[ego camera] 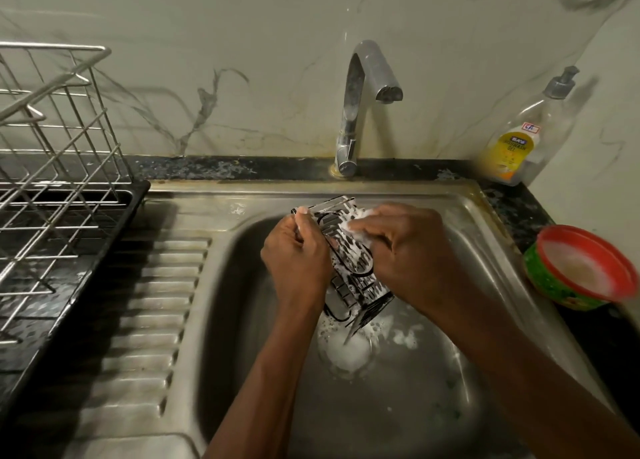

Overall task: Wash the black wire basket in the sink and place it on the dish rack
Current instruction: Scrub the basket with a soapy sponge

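Your black wire basket hangs tilted over the bowl of the sink, above the drain, its wires flecked with white suds. Your left grip is curled round its left edge and holds it up. Your right grip is closed on a foamy white sponge, pressed against the basket's upper end. Foam lies round the drain beneath. The faucet stands behind. At the left the steel dish rack sits on a black tray. A dishwash gel bottle stands at the desk's back right corner, and a red-rimmed green bowl sits beside your right forearm.
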Demonstrator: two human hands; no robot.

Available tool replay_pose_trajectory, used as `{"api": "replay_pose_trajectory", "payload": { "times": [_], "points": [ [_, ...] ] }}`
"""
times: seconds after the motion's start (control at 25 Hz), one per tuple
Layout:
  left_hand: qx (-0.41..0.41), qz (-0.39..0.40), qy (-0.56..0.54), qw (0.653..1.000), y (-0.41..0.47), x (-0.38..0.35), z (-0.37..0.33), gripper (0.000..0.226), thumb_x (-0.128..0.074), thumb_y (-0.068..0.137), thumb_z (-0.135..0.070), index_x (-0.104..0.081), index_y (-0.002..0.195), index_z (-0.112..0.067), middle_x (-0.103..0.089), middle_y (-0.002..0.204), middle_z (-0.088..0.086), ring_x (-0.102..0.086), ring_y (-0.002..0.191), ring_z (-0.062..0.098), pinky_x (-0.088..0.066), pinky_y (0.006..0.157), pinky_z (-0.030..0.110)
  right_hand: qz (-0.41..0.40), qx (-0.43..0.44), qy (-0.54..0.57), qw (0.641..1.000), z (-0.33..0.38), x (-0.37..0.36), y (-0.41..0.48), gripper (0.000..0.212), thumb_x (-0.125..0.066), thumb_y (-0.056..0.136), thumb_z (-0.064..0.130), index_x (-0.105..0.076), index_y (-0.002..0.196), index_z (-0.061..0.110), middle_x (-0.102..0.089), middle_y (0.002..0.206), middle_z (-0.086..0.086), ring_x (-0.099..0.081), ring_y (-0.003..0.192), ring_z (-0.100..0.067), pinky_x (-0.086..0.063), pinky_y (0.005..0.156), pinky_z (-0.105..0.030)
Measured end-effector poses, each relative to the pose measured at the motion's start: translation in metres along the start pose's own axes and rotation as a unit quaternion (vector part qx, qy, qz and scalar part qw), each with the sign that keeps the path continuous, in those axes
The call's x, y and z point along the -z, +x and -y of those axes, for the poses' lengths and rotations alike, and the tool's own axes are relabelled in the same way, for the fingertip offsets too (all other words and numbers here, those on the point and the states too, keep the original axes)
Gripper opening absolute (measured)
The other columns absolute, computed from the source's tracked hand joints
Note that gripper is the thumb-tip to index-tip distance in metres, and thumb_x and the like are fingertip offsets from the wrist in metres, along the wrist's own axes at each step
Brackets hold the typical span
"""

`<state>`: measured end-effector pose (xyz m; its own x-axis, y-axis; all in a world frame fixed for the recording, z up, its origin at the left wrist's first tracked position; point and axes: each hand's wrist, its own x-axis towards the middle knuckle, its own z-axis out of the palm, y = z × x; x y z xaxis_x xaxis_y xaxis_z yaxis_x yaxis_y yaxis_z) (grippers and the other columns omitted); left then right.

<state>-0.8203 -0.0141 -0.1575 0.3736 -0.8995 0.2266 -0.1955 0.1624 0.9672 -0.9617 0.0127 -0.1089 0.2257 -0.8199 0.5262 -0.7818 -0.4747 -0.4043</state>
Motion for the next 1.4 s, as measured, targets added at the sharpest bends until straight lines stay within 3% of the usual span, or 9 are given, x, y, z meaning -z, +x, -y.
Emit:
{"api": "replay_pose_trajectory", "payload": {
  "times": [0.24, 0.44, 0.52, 0.6, 0.76, 0.92, 1.08, 1.2, 1.4],
  "points": [
    [-0.023, 0.040, -0.004, 0.999, -0.009, -0.006, -0.004, 0.049, -0.050, 0.108, -0.020, -0.046, 0.061, -0.007, -0.039, 0.050, -0.002, -0.030, 0.046, 0.007, -0.026, 0.045, 0.028, -0.001, -0.002, 0.055, 0.999, 0.010, -0.005, 0.045, 0.029, -0.072, 0.081, -0.003, -0.076, 0.108, 0.008, -0.078, 0.097, -0.005, -0.072, 0.080, -0.010, -0.060, 0.074, -0.028],
    [-0.011, 0.017, -0.024, 1.000, -0.007, -0.006, -0.003, 0.049, -0.050, 0.108, -0.020, -0.051, 0.063, -0.001, -0.047, 0.051, 0.012, -0.037, 0.046, 0.013, -0.032, 0.043, 0.035, -0.004, -0.059, 0.046, 0.997, 0.025, 0.003, 0.000, 0.030, -0.072, 0.082, -0.004, -0.076, 0.108, 0.010, -0.070, 0.083, 0.010, -0.057, 0.061, 0.013, -0.044, 0.063, 0.001],
    [-0.011, 0.032, -0.030, 0.999, -0.011, -0.006, -0.004, 0.048, -0.050, 0.107, -0.021, -0.051, 0.065, 0.000, -0.050, 0.055, 0.020, -0.038, 0.046, 0.020, -0.035, 0.041, 0.041, -0.040, -0.090, 0.046, 0.994, 0.022, -0.004, 0.017, 0.023, -0.074, 0.083, 0.002, -0.078, 0.104, 0.010, -0.077, 0.086, 0.002, -0.065, 0.065, 0.006, -0.049, 0.064, -0.002],
    [-0.007, 0.023, -0.033, 0.999, -0.008, -0.004, 0.000, 0.047, -0.050, 0.107, -0.021, -0.051, 0.064, 0.000, -0.050, 0.055, 0.021, -0.038, 0.046, 0.020, -0.036, 0.041, 0.044, -0.007, -0.122, 0.056, 0.991, 0.026, -0.007, 0.030, 0.018, -0.077, 0.083, 0.010, -0.079, 0.100, 0.014, -0.078, 0.088, 0.001, -0.069, 0.068, -0.004, -0.057, 0.064, -0.015],
    [0.010, -0.006, -0.031, 0.999, -0.003, -0.001, -0.003, 0.049, -0.051, 0.107, -0.017, -0.048, 0.060, -0.003, -0.041, 0.049, 0.002, -0.033, 0.045, 0.015, -0.030, 0.042, 0.034, 0.090, -0.171, 0.105, 0.975, 0.030, 0.005, 0.010, 0.020, -0.079, 0.083, 0.013, -0.078, 0.103, 0.019, -0.075, 0.090, 0.013, -0.066, 0.066, 0.008, -0.050, 0.060, -0.005],
    [-0.001, 0.023, -0.041, 0.999, -0.005, -0.003, 0.000, 0.047, -0.051, 0.107, -0.020, -0.053, 0.065, 0.003, -0.052, 0.054, 0.021, -0.043, 0.044, 0.038, -0.040, 0.039, 0.046, 0.054, -0.194, 0.097, 0.975, 0.028, 0.002, 0.020, 0.024, -0.078, 0.083, 0.011, -0.077, 0.107, 0.015, -0.077, 0.097, 0.004, -0.068, 0.071, 0.005, -0.055, 0.066, -0.010],
    [-0.009, -0.003, -0.013, 1.000, 0.001, 0.002, 0.002, 0.052, -0.051, 0.103, -0.031, -0.046, 0.061, 0.000, -0.044, 0.051, 0.018, -0.032, 0.043, 0.027, -0.037, 0.042, 0.048, 0.197, -0.151, 0.126, 0.960, 0.025, 0.029, 0.013, 0.020, -0.082, 0.081, 0.012, -0.080, 0.098, 0.021, -0.077, 0.088, 0.012, -0.070, 0.074, 0.004, -0.057, 0.070, -0.014],
    [-0.007, 0.022, -0.011, 1.000, -0.003, -0.005, -0.002, 0.053, -0.053, 0.106, -0.025, -0.044, 0.059, -0.001, -0.042, 0.050, 0.015, -0.032, 0.043, 0.019, -0.035, 0.042, 0.044, 0.265, -0.098, 0.071, 0.957, 0.012, 0.055, 0.018, 0.024, -0.080, 0.080, 0.006, -0.081, 0.097, 0.022, -0.077, 0.088, 0.013, -0.069, 0.075, 0.007, -0.057, 0.073, -0.014],
    [0.006, 0.033, -0.026, 0.999, 0.000, -0.005, 0.003, 0.052, -0.048, 0.101, -0.042, -0.051, 0.064, -0.005, -0.054, 0.052, 0.021, -0.051, 0.041, 0.041, -0.047, 0.040, 0.053, 0.193, 0.019, 0.022, 0.981, -0.006, 0.046, 0.033, 0.020, -0.080, 0.081, 0.004, -0.081, 0.096, 0.018, -0.076, 0.090, 0.013, -0.067, 0.072, 0.009, -0.056, 0.069, -0.015]
  ]
}}
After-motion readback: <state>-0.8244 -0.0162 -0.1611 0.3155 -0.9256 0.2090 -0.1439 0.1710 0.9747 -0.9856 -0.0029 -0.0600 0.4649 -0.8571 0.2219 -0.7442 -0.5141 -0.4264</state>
